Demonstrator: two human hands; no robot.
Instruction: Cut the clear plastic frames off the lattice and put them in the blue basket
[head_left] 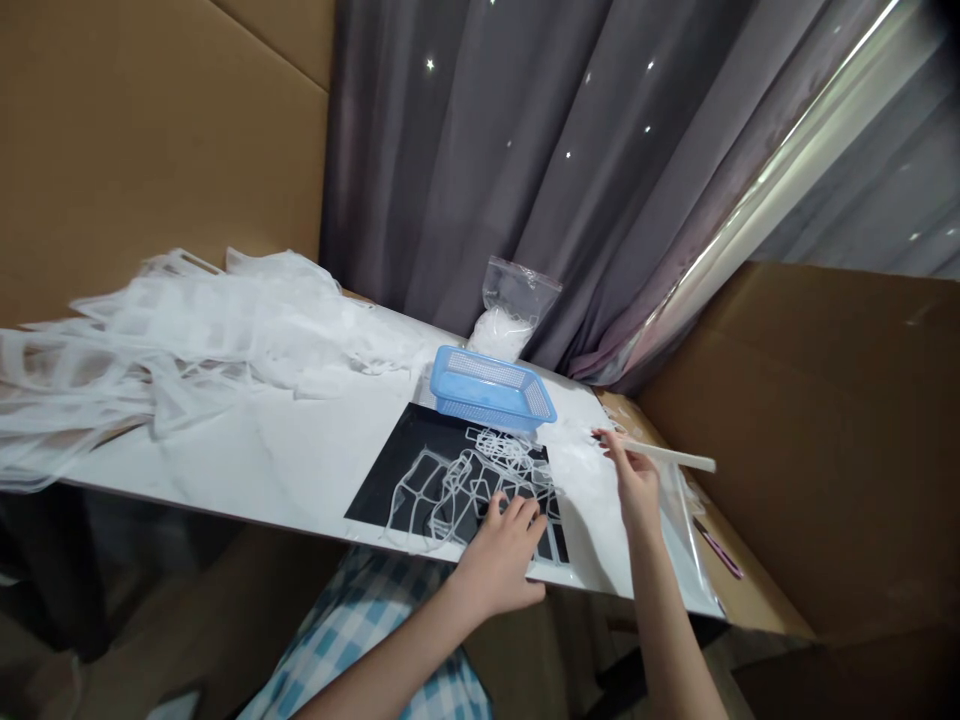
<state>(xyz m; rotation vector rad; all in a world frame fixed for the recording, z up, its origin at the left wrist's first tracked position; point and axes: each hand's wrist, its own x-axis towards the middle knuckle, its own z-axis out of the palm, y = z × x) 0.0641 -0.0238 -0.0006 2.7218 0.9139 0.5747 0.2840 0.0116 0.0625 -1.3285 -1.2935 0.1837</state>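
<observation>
My left hand rests with bent, slightly spread fingers on a tangle of thin white frame-like cutouts. These lie on a black sheet, some overhanging its near edge. Raised over the white surface to the right, my right hand pinches a slim white pen-like tool. Its dark tip points left and its thick end points right; I cannot tell its exact kind. Just beyond the black sheet stands a blue plastic basket.
A large heap of sheer white pieces covers the table's left side. Behind the basket stands a zip bag with white contents. Pink-handled scissors lie at right. Cardboard walls and a grey curtain enclose the white tabletop.
</observation>
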